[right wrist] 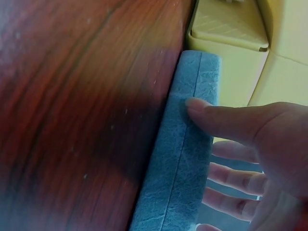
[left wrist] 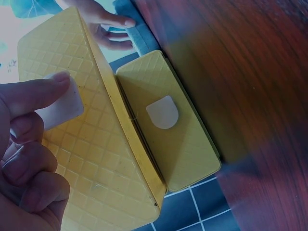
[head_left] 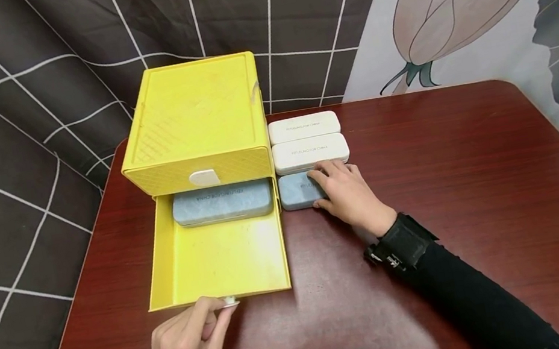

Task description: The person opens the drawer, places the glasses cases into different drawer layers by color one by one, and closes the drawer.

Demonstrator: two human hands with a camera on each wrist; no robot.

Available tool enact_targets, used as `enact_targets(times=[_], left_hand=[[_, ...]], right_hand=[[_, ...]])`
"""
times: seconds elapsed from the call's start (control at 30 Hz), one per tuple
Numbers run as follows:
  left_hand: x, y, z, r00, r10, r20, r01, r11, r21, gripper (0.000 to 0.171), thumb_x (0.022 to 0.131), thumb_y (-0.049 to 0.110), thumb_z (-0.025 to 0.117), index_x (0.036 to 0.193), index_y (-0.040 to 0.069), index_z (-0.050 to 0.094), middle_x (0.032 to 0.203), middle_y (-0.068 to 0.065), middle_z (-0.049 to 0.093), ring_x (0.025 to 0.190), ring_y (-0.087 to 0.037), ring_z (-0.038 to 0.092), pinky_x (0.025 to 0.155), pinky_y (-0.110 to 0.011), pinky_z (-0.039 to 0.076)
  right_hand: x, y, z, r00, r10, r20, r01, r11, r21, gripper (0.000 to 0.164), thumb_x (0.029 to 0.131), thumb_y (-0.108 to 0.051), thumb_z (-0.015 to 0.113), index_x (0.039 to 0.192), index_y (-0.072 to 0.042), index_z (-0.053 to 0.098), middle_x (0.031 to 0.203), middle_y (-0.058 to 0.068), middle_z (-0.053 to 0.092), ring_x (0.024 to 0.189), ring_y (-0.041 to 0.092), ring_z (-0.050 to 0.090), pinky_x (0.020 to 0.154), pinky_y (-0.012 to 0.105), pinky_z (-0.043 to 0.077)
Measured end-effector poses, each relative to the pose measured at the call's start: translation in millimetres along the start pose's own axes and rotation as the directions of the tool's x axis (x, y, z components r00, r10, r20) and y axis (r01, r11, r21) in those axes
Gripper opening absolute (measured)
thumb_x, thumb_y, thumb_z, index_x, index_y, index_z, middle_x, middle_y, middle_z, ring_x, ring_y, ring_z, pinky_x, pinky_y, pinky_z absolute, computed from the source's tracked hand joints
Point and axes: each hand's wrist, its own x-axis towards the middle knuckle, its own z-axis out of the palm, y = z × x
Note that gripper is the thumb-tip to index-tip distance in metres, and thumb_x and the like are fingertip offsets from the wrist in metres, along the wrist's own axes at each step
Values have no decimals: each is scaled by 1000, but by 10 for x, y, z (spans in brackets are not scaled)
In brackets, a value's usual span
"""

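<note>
At the front of a pulled-out yellow drawer (head_left: 222,263), my left hand (head_left: 188,347) pinches the white pull tab (left wrist: 70,106) between thumb and forefinger. Inside that drawer, against the back, lies a blue glasses case (head_left: 224,204). My right hand (head_left: 351,196) holds another blue glasses case (head_left: 293,192), which lies just right of the drawer. In the right wrist view its thumb (right wrist: 226,122) lies on the seam along the case's long side, with the other fingers over the lid. The hand covers the case's right end in the head view.
The yellow drawer box (head_left: 203,107) stands at the table's back left, its upper drawer closed. Two white glasses cases, a front one (head_left: 310,157) and a rear one (head_left: 305,126), lie beside it. Dark checked cloth (head_left: 27,178) hangs behind and left of the reddish-brown table (head_left: 478,179).
</note>
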Motion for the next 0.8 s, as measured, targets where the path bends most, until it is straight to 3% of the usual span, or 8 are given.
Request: enact_targets(times=[0.23,0.53,0.8], left_hand=[[3,2,2,1000,2,-4,-2,1000,5,17,86,27,64,76,13,63,58,18,34,52,11,24,42,-9,22],[-4,-1,8,1000,3,-5,-3,1000,1,17,86,26,64,77,13,63,57,18,35,51,11,25,42,-9,23],[-6,-6,4,1000,-2,1,2,1000,-2,16,86,26,64,77,13,63,58,18,34,52,11,25,42,-9,24]], right_hand=[[-39,-44,-18,1000,-8,-1,8,1000,-15,63,78,-30,73,131,-6,50,130,16,46,119,32,41,92,53,33],[-43,-3,-40,998,-6,70,6,1000,1,72,76,-28,75,137,-8,44,137,16,42,126,33,36,97,57,28],[-39,40,6,998,-33,52,33,999,17,69,78,-21,72,139,-9,43,138,14,42,127,32,36,98,62,23]])
